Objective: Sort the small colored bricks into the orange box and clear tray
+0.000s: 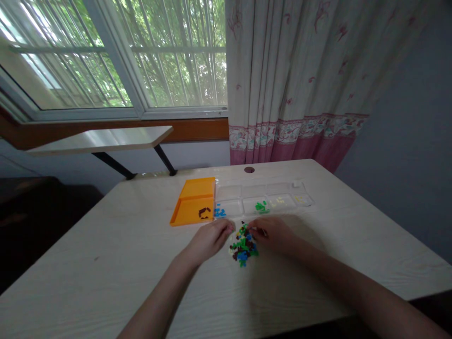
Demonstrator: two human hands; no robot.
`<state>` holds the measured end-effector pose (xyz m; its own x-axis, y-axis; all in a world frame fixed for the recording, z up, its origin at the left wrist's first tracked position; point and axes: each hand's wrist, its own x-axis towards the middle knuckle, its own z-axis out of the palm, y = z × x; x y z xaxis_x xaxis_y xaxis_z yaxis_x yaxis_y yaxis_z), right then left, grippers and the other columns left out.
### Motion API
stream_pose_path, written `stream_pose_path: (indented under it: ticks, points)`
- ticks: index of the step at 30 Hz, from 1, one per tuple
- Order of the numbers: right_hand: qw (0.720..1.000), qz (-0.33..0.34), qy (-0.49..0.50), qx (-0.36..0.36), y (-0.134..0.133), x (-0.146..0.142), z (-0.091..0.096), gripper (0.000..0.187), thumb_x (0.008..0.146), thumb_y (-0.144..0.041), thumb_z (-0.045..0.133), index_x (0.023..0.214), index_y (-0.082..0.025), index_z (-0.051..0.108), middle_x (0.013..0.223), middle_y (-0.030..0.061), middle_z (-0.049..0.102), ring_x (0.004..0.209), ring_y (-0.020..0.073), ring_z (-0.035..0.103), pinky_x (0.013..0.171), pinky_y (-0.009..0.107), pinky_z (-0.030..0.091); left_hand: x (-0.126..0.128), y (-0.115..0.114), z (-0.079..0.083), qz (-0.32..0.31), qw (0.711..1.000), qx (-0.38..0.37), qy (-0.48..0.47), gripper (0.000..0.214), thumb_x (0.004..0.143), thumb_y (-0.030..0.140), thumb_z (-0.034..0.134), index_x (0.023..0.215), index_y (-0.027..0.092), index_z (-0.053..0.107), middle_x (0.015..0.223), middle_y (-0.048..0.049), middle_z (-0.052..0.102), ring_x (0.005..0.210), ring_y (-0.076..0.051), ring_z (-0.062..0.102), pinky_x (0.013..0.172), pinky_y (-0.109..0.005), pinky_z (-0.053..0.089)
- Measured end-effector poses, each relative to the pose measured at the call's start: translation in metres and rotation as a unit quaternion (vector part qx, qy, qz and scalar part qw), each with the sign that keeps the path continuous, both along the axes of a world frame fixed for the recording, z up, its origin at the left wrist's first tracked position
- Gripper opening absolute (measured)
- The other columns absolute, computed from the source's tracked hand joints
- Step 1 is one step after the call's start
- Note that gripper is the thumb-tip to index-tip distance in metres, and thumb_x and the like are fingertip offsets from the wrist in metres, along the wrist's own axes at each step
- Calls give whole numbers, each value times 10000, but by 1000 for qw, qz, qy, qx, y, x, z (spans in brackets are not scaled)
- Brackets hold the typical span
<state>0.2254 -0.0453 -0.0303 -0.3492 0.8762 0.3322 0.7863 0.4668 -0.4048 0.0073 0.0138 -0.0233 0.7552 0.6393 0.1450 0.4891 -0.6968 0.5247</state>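
A heap of small plastic pieces (243,247) in green, blue, dark brown, yellow and white lies on the table between my hands. Just left of the heap, my left hand (211,237) is closed, its thumb against curled fingers; whatever it may hold is hidden. At the heap's upper right edge, my right hand (271,232) has its fingertips pinched together among the pieces. Too little shows there to tell what they grip. Behind the hands, a clear compartment tray (242,206) holds blue pieces (219,212), green pieces (261,206) and pale yellow pieces (280,201) in separate compartments.
An orange tray (187,210) adjoins the clear tray on the left, with several dark brown pieces (204,213) in its near half. The wooden table (116,254) has a raised shelf (116,138) at the back left and a round cable hole (249,170).
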Motion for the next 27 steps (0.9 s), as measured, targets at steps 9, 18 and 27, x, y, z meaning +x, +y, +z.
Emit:
stream_pose_path:
  ticks: [9,18,27]
  points:
    - [988,2,-3,154,3,-9,-16,153,827,-288,518,893,-202,625,651,-10,649,550,114,564,576,226,372,19,-9,-14,-3,990,-91,-106,201,888,263,318,871,161,490,815,-40,551,754,-148,505,669,-248,403]
    - [975,2,-40,220,3,-11,-17,121,843,-265,512,823,-204,614,624,-14,641,536,112,554,574,242,337,24,-11,-12,-14,983,-133,-123,237,887,300,328,859,154,513,795,-40,557,768,-156,509,692,-256,409]
    - [979,7,16,204,5,-8,-16,168,863,-309,490,838,-193,609,678,-6,666,553,101,564,595,222,378,19,-9,-8,-1,991,-76,-112,218,885,280,327,834,164,504,778,-30,550,732,-141,506,660,-235,395]
